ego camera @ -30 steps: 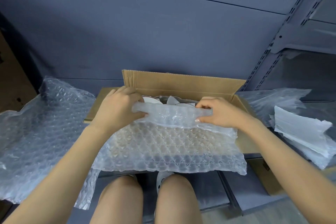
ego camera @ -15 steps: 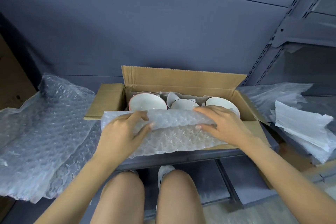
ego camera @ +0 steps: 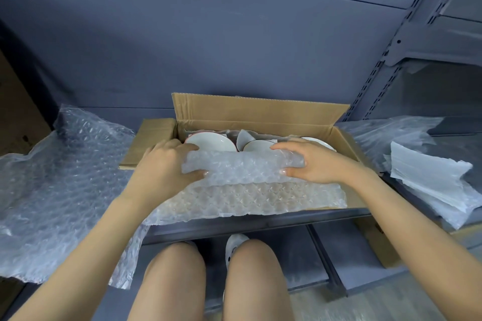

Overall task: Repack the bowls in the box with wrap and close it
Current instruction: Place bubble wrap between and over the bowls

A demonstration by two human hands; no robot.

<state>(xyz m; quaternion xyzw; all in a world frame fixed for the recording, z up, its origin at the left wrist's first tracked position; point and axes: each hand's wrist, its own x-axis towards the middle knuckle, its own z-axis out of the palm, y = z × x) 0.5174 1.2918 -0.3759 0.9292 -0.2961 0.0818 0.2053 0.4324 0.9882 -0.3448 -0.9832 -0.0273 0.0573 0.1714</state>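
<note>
Hands [ego camera: 167, 167] around rolled wrap [ego camera: 242, 167]

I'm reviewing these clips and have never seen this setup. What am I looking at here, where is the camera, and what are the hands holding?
There is no machine: a person wears a camera on the head, looking down at their own arms and knees. The left hand and right hand each grip an end of a folded bubble wrap sheet at the near edge of an open cardboard box on a grey shelf. White bowls sit inside the box. More loose bubble wrap lies to the left, and folded white foam sheets lie to the right.
</note>
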